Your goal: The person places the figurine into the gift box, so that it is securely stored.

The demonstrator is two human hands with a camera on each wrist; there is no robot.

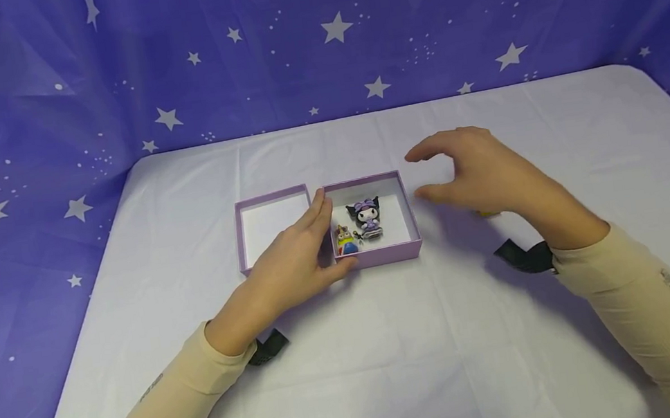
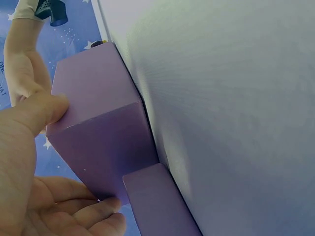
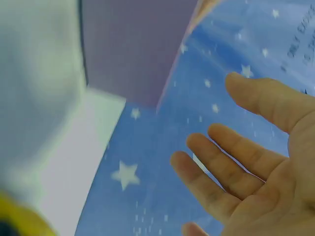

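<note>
A purple open box (image 1: 387,255) stands on the table. Inside it are a black-and-purple figurine (image 1: 367,219) with pointed ears and, in the front left corner, a small yellow-and-blue figurine (image 1: 347,242). My left hand (image 1: 288,267) holds the box at its left end, the thumb on the front wall and the fingers along the left side. To the right of the box, my right hand (image 1: 481,173) hovers with spread, relaxed fingers and holds nothing. Partly hidden beneath that hand lies a yellow object (image 1: 487,213), blurred in the right wrist view.
Directly left of the box, a shallow purple lid (image 1: 270,220) lies with its white inside up, partly covered by my left hand. A white cloth (image 1: 423,365) covers the table. Behind it hangs a blue-purple starred curtain (image 1: 290,47).
</note>
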